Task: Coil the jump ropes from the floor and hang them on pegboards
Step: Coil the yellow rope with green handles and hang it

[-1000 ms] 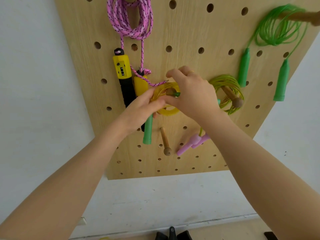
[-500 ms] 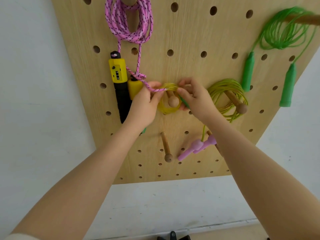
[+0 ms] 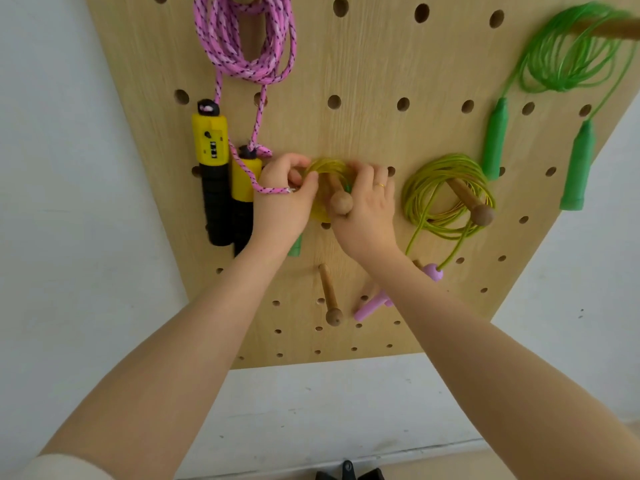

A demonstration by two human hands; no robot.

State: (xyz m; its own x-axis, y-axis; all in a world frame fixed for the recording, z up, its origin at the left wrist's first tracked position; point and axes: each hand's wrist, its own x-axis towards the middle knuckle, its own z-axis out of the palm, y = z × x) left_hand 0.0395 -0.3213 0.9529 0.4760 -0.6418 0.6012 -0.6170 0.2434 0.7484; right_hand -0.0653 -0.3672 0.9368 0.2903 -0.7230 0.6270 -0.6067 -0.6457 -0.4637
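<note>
Pegboard: a wooden pegboard [image 3: 381, 64] hangs on a white wall [image 3: 69, 237], with rows of round holes and several wooden pegs.
Yellow rope: a small yellow coil [image 3: 323, 168] is looped around the middle peg [image 3: 341, 202], against the board, between the two hands.
Left hand: the left hand [image 3: 284, 206] has its grip closed on the left side of the yellow coil, thumb and curled fingers pinching the strands.
Right hand: the right hand [image 3: 369, 206] has its grip closed on the right side of the same coil, fingers curled behind the peg's knob; a ring shows on one finger.
Green handle: a green handle end [image 3: 295, 247] shows just below the left hand, mostly hidden by the wrist.
Pink rope: a pink braided rope [image 3: 242, 39] hangs coiled from a top peg, its yellow-and-black handles [image 3: 214, 174] dangling just left of the left hand; one pink strand crosses the back of that hand.
Lime rope: a yellow-green coil [image 3: 446, 188] hangs on the peg to the right, its pink handles [image 3: 372, 306] partly hidden behind the right forearm.
Green rope: a bright green coil [image 3: 568, 53] hangs at the upper right, its two green handles [image 3: 495, 140] hanging down.
Spare peg: a bare peg [image 3: 329, 296] sticks out below the hands.
</note>
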